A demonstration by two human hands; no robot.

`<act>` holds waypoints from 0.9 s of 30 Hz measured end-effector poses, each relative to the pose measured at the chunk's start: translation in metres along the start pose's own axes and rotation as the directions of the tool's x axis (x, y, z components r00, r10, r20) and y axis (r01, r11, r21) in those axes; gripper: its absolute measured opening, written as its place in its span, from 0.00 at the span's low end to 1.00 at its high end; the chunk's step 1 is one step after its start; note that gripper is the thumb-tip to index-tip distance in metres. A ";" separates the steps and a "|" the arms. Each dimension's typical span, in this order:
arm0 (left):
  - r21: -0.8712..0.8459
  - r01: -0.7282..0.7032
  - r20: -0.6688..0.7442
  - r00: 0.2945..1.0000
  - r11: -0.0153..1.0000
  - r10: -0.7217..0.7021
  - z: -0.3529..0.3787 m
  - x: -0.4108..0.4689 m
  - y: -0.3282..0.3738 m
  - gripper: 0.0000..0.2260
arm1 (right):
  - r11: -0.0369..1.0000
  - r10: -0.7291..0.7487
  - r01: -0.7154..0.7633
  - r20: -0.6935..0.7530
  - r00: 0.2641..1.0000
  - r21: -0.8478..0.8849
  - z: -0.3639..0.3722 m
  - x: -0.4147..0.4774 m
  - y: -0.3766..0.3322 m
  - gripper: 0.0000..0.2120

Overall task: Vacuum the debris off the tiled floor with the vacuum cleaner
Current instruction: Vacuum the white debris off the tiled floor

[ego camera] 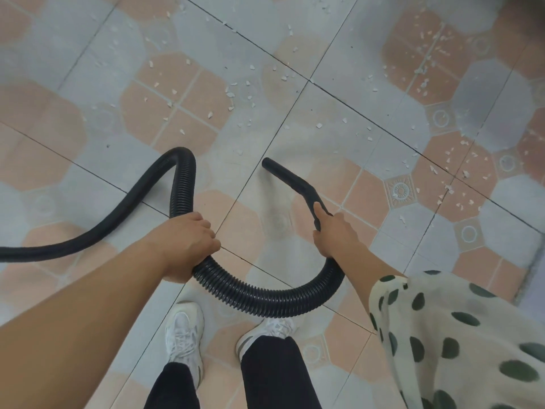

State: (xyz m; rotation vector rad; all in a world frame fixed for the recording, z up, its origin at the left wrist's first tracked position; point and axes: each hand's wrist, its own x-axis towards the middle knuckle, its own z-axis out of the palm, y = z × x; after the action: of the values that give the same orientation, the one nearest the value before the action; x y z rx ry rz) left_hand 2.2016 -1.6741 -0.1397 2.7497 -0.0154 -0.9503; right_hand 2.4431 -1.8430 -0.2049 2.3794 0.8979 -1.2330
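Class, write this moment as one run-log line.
left hand: grips black ribbed hose | right hand: grips black nozzle handle | white debris: ahead on tiled floor

Loose cream sleeve (460, 335) with dark green polka dots, right side; black trousers (274, 376); white lace-up sneakers (184, 329).

Floor (339, 119): beneath everything.
Hose (265, 299): enters from the left edge, arches ahead of the left hand, then sags in a loop between both hands.
Left hand (188, 237): left of centre, gripping the hose.
Right hand (333, 231): right of centre, gripping the nozzle's rear end.
Nozzle (287, 175): ahead of the right hand, pointing forward and left.
Debris (236, 93): scattered on the floor ahead of the nozzle tip and farther right.
Shoes (184, 329): side by side on the floor, behind the hose loop.
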 end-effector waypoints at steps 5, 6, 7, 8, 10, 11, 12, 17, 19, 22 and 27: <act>-0.062 0.008 0.044 0.999 0.998 -0.005 0.004 -0.014 -0.008 0.05 | 0.997 -0.059 0.059 0.000 0.998 -0.049 -0.014 0.007 -0.023 0.32; -0.084 0.012 0.026 1.000 0.996 -0.010 0.005 -0.016 -0.012 0.05 | 0.996 -0.070 0.069 -0.006 0.998 -0.062 -0.018 0.011 -0.029 0.32; -0.102 0.010 0.012 1.000 0.995 -0.009 0.005 -0.017 -0.016 0.05 | 0.995 -0.077 0.076 -0.013 0.997 -0.072 -0.022 0.014 -0.033 0.32; -0.108 0.006 0.009 1.000 0.994 -0.005 0.006 -0.019 -0.020 0.05 | 0.993 -0.084 0.082 -0.019 0.996 -0.086 -0.026 0.017 -0.038 0.32; -0.101 0.006 -0.005 1.000 0.995 -0.007 0.007 -0.022 -0.031 0.04 | 0.989 -0.095 0.092 -0.025 0.995 -0.119 -0.031 0.022 -0.051 0.31; -0.102 0.010 -0.014 1.000 0.995 -0.012 0.010 -0.025 -0.038 0.04 | 0.987 -0.105 0.102 -0.020 0.994 -0.122 -0.032 0.023 -0.060 0.31; -0.095 0.022 -0.024 0.999 0.995 -0.024 0.013 -0.027 -0.044 0.04 | 0.986 -0.113 0.110 -0.021 0.993 -0.126 -0.033 0.023 -0.067 0.31; -0.102 0.052 0.011 0.999 0.993 -0.051 0.026 -0.048 -0.082 0.03 | 0.979 -0.137 0.127 -0.051 0.989 -0.157 -0.044 0.034 -0.113 0.31; -0.136 0.078 0.025 0.997 0.988 -0.075 0.033 -0.059 -0.091 0.06 | 0.974 -0.146 0.133 -0.061 0.987 -0.182 -0.047 0.035 -0.129 0.31; -0.196 0.114 0.038 0.993 0.974 -0.109 0.045 -0.080 -0.107 0.05 | 0.970 -0.154 0.138 -0.066 0.986 -0.200 -0.049 0.037 -0.159 0.31; -0.250 0.157 0.053 0.988 0.955 -0.148 0.056 -0.105 -0.134 0.05 | 0.955 -0.179 0.155 -0.077 0.981 -0.251 -0.054 0.042 -0.204 0.32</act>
State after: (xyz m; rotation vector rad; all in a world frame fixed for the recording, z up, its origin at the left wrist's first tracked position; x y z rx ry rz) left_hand 2.0763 -1.5472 -0.1483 2.5261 0.2968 -0.9631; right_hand 2.3602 -1.6440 -0.2059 2.2200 1.2287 -1.0010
